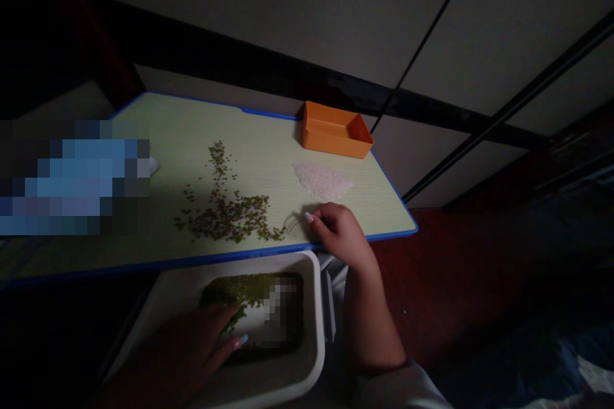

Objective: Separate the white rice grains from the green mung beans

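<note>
My right hand [339,230] rests on the pale table [167,140] near its front edge, fingers curled, fingertips touching the surface just right of scattered green beans [225,211]. A small heap of white rice [321,180] lies just beyond it. My left hand [192,345] lies flat with fingers apart inside a white tub [311,345] below the table edge, on a mass of green beans [240,294]. Whether the right fingers pinch anything is unclear.
An orange plastic box [336,131] stands at the table's back edge, right of centre. The table has a blue rim. A blurred blue patch covers the left side. Dark red floor lies to the right; a grey wall with black rails rises behind.
</note>
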### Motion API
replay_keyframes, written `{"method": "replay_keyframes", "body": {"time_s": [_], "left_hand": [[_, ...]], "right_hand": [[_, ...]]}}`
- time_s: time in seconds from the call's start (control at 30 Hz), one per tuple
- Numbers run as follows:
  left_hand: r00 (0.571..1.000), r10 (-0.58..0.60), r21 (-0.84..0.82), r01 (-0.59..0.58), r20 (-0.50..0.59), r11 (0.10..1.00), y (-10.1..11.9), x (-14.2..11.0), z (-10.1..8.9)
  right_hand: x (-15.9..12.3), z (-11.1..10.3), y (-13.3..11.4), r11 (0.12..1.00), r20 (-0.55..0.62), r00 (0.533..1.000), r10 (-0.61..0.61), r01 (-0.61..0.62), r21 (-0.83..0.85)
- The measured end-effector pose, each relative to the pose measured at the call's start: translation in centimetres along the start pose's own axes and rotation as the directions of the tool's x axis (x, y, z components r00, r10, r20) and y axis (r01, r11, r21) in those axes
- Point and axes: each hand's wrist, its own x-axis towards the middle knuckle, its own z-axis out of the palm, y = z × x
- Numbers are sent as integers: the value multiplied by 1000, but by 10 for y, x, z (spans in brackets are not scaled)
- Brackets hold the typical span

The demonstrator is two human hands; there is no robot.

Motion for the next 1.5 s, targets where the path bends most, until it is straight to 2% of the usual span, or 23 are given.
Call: {"method": "replay_keyframes", "body": {"time_s": [0.23, 0.57, 0.73, 1.07, 1.33, 1.5], "left_hand": [[1000, -8, 11, 7, 20, 1000, 2, -1, -5], [999, -6, -25, 5, -37, 1000, -8, 0, 7], [1000, 0, -29, -1, -30, 1000, -7, 0, 7], [1000, -14, 73, 14, 2, 997, -5, 0, 3], [988, -100, 79, 91, 118, 993, -14, -3, 0], [977, -131, 92, 116, 166, 989, -22, -4, 0]], "right_hand": [[-3, -4, -6, 1000, 81, 997, -8, 8, -3], [-7, -2, -6, 1000, 72, 997, -24, 23, 15], [-8, 0, -8, 998, 54, 997, -58, 56, 25], [-4, 4, -15, 999, 63, 998, -31, 30, 17], [-3, 10, -13, 998, 62, 997, -51, 52, -24], [-3, 11, -15, 997, 26, 1000, -15, 17, -70]]}}
